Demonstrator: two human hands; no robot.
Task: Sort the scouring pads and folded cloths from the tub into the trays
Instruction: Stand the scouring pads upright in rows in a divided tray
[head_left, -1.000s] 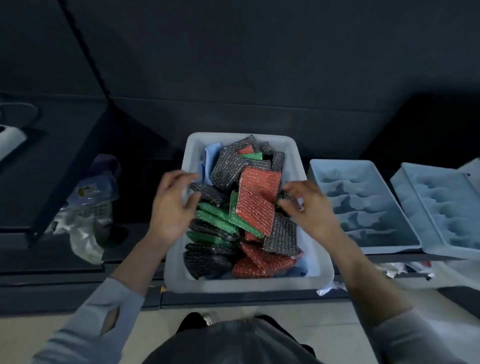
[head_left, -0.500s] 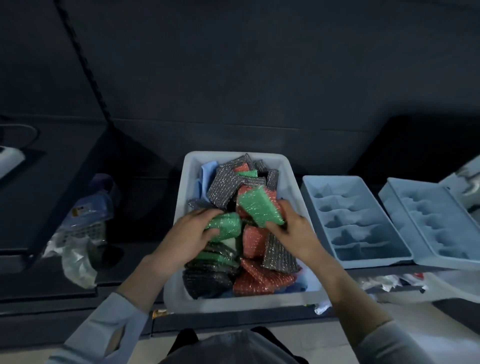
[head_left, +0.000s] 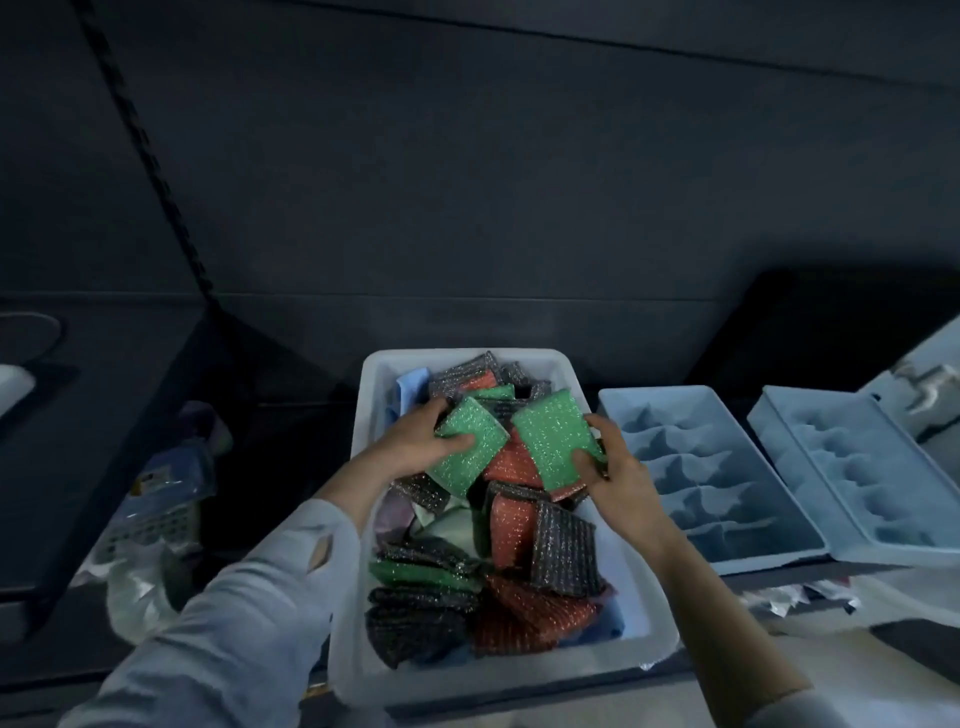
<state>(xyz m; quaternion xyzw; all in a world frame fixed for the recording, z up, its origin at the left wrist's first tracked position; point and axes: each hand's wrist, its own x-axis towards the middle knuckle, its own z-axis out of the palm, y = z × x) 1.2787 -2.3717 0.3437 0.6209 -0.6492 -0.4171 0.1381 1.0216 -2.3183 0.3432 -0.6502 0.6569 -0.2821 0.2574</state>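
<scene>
A pale tub (head_left: 655, 621) in front of me holds several glittery scouring pads in red, green and dark grey, with blue and pale folded cloths (head_left: 409, 388) showing underneath. My left hand (head_left: 415, 441) grips a green pad (head_left: 470, 449) lifted above the pile. My right hand (head_left: 610, 467) grips another green pad (head_left: 553, 434) beside it. Two light blue compartment trays stand to the right: the near tray (head_left: 717, 467) and the far tray (head_left: 857, 467).
Plastic bags and packets (head_left: 156, 499) lie to the left of the tub on a dark surface. Crumpled wrappers (head_left: 800, 597) sit under the trays' front edge. A dark wall rises behind everything.
Both hands reached into the tub, each took a green pad and lifted it clear of the pile. The view has tilted up slightly.
</scene>
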